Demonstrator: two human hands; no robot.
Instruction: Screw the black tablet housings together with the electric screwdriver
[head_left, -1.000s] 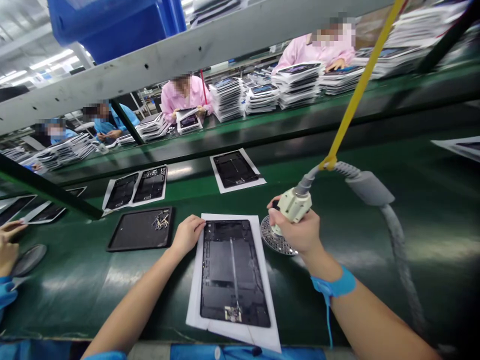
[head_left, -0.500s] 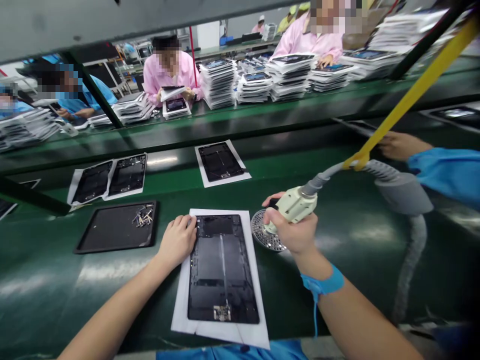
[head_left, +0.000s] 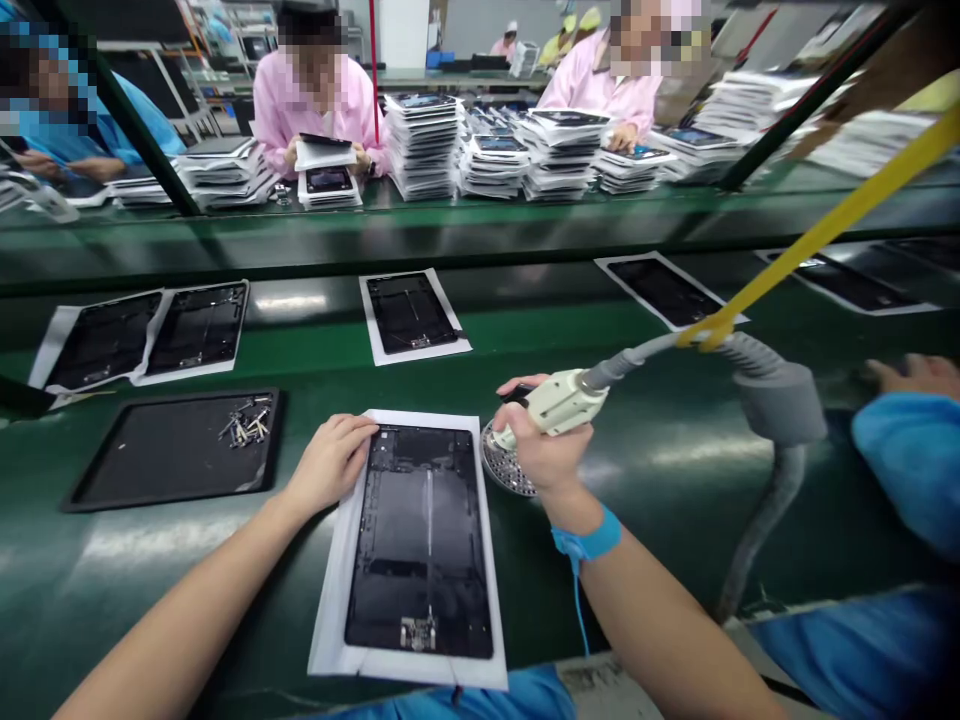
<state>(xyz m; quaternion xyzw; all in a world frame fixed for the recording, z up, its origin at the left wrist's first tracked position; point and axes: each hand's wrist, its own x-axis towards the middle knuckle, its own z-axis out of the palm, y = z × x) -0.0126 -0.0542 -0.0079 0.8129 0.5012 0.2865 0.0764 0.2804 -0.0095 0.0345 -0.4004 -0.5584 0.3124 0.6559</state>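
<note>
My left hand [head_left: 334, 462] rests with its fingers stretched along the upper left edge of a tablet housing [head_left: 420, 540]. The dark housing lies inner side up on a white sheet [head_left: 330, 640], with a small circuit board at its near end. In my right hand [head_left: 551, 450] is a pale green handheld tool [head_left: 564, 402], my fingers wrapped round its body; a grey hose runs from its rear. Below the tool sits a round perforated metal dish [head_left: 504, 462], partly hidden by my hand. The tool's tip cannot be made out.
A black tray [head_left: 169, 455] with small loose parts stands left. More housings [head_left: 411, 312] on white sheets lie along the back. A yellow strap [head_left: 840, 228] holds up the grey hose [head_left: 761, 540]. A co-worker's blue sleeve [head_left: 911, 465] reaches in at right; people sit beyond.
The view has shifted, so most things sit further left. The co-worker's hand at right has drawn back from a housing, which lies at the back right. My hands keep their holds.
</note>
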